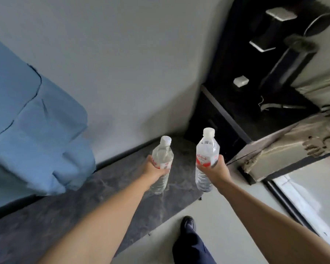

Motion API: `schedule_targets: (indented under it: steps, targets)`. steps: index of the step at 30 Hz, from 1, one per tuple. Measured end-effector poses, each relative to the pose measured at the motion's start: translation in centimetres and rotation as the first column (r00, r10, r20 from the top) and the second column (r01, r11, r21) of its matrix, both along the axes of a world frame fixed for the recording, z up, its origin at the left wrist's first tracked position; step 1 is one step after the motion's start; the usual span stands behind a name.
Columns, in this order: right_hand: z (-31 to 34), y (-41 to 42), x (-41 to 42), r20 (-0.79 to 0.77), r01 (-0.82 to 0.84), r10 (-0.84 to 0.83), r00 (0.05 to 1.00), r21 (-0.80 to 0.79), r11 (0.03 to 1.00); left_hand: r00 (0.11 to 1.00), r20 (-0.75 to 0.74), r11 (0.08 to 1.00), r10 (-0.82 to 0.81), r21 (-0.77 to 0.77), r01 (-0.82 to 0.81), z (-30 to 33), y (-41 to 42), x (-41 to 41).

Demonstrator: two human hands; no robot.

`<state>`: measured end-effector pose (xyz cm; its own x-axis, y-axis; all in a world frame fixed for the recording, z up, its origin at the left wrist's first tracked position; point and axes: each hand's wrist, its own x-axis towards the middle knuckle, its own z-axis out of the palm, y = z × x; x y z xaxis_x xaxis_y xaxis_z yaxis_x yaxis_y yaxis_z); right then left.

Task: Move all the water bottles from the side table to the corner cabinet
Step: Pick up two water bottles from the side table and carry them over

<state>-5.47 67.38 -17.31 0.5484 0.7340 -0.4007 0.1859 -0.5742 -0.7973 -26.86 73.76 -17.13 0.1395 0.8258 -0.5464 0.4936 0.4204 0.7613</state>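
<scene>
While both arms reach forward, the left hand (154, 169) grips one bottle (162, 164) around its label and the right hand (216, 169) grips another bottle (206, 159), both upright with white caps. A dark cabinet (255, 77) stands at one o'clock, blue bedding (32, 134) at nine.

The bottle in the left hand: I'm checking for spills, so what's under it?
Under the left bottle, gripped by the left hand, lies a dark marbled surface, with no puddle visible. The bottle's base hides the spot directly beneath.
</scene>
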Motion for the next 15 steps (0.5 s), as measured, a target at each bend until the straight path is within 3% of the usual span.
schedule_targets:
  steps: [11,15]
  targets:
    - [-11.8,16.8,5.0,-0.047,-0.209,0.210,0.977,0.017,0.978,0.909,0.208,0.930,0.361,-0.009,-0.367,-10.6,11.6,8.2]
    - [-16.1,21.3,4.6,-0.042,-0.230,0.235,0.971,0.094,0.969,0.909,0.192,0.922,0.370,0.045,-0.385,-14.8,16.1,9.5]
